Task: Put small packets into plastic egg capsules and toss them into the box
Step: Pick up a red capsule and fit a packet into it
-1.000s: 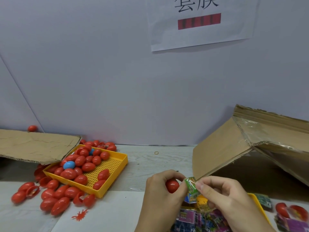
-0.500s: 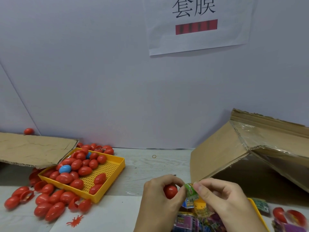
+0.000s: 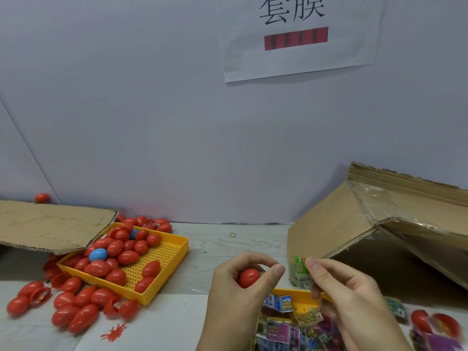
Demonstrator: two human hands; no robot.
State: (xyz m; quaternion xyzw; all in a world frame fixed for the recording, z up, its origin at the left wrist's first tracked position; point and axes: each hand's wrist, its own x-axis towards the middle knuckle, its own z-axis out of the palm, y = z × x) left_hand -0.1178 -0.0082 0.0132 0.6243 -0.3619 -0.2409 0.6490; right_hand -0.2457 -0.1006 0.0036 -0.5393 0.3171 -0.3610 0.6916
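My left hand point(image 3: 235, 295) holds a red egg capsule point(image 3: 248, 277) between thumb and fingers. My right hand point(image 3: 347, 297) pinches a small green packet point(image 3: 298, 272) just right of the capsule, a short gap between them. Below both hands a yellow tray point(image 3: 301, 295) holds several colourful packets point(image 3: 281, 330). A cardboard box point(image 3: 354, 224) lies tilted on its side at the right, its opening facing me.
A yellow perforated tray point(image 3: 167, 259) at the left holds several red capsules and a blue one point(image 3: 98, 254). More red capsules point(image 3: 73, 310) lie loose on the table. A cardboard flap point(image 3: 48, 226) hangs over the far left. A red splat toy point(image 3: 114, 331) lies near the front.
My hands have drawn slightly apart; the green packet now sits clear to the right of the capsule. The camera has tilted, showing more of the wall sign.
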